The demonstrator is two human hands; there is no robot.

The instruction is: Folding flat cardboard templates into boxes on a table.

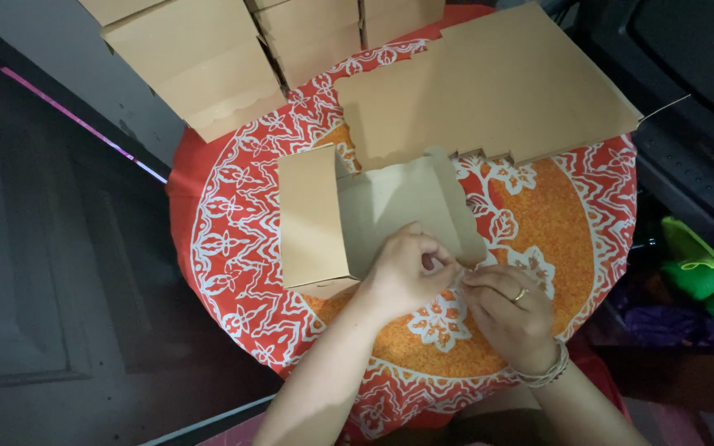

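Our left hand (406, 272) and right hand (510, 310) pinch a flap of the half-folded cardboard box (357, 215) on the red patterned desk (233, 239), flat cardboard (489, 83) behind, finished boxes (208, 58) stacked beyond.

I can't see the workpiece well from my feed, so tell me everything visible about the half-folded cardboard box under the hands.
The half-folded box is plain brown cardboard, unprinted. Its left side panel stands folded up; the middle panel lies open with a wavy-cut edge at the far side. It rests on the red and orange patterned tablecloth, just in front of a stack of flat cardboard sheets. The left hand and right hand pinch its near right corner together.
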